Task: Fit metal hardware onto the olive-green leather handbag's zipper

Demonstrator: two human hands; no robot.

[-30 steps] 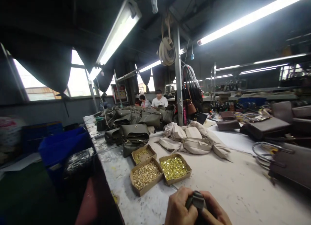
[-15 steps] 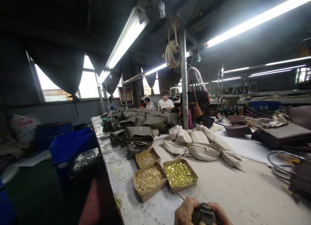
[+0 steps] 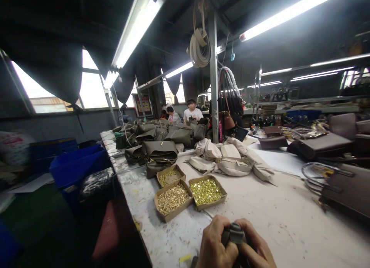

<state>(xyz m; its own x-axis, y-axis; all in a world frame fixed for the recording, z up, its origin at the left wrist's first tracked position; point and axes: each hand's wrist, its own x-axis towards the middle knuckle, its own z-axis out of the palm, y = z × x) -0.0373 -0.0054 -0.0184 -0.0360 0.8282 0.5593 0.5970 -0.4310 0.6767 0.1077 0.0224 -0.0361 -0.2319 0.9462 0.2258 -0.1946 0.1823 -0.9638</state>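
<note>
At the bottom of the view, my left hand (image 3: pixel 215 241) and my right hand (image 3: pixel 256 243) are close together, both closed. Between them they pinch a folded piece of dark grey-green leather (image 3: pixel 236 234), its lower part hidden by my fingers and the frame edge. Just beyond my hands stands a cardboard tray of shiny yellow metal bits (image 3: pixel 224 198). To its left is another tray, with small copper-gold metal pieces (image 3: pixel 173 198). Behind that, a third tray (image 3: pixel 180 174) holds fewer yellow pieces.
Dark olive bags (image 3: pixel 160 152) are heaped along the table's far left. Beige fabric bags (image 3: pixel 234 164) lie mid-table, brown bags (image 3: pixel 351 191) at the right. A metal post (image 3: pixel 214 75) rises behind. Blue bins (image 3: pixel 75 164) stand left of the table. People (image 3: pixel 193 113) sit far off.
The camera view has tilted down and shifted, so more of both hands shows. They still grip the folded leather, and it appears higher in the picture.
</note>
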